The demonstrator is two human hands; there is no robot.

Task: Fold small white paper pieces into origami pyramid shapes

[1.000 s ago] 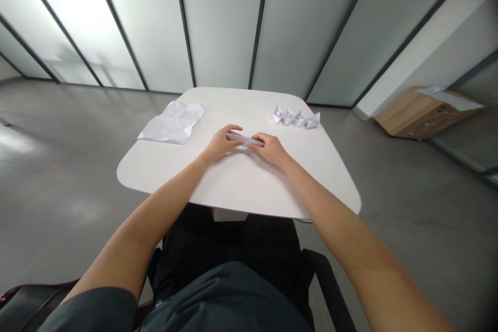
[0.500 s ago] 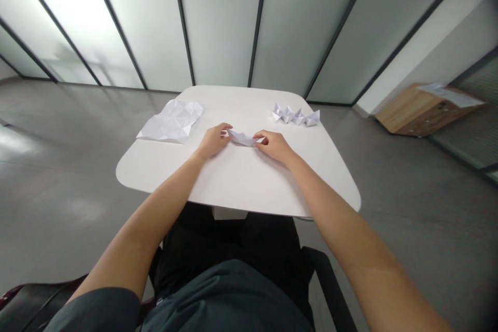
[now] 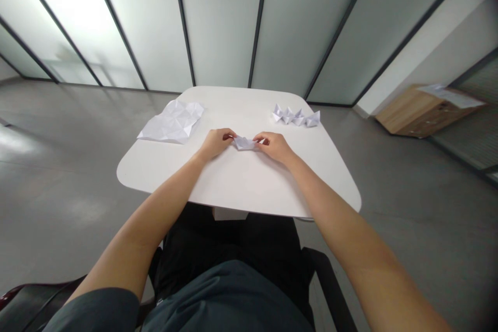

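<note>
A small folded white paper boat [image 3: 245,143] is held low over the middle of the table, one end in each hand. My left hand [image 3: 218,141] pinches its left tip between thumb and fingers. On the other side, my right hand [image 3: 273,145] is closed on the right end, with the fingertips partly hiding that corner. Whether the paper's underside touches the tabletop I cannot tell.
Several folded paper boats [image 3: 296,116] stand in a row at the table's back right. Creased paper sheets [image 3: 173,122] lie at the left edge. The white table [image 3: 249,187] has rounded corners. Beyond it are frosted glass panels [image 3: 218,21] and a wooden cabinet [image 3: 424,111].
My left hand has shifted slightly right and its grip has tightened to a pinch. The paper between the hands looks shorter and more compact, with its middle standing up. My right hand has barely moved.
</note>
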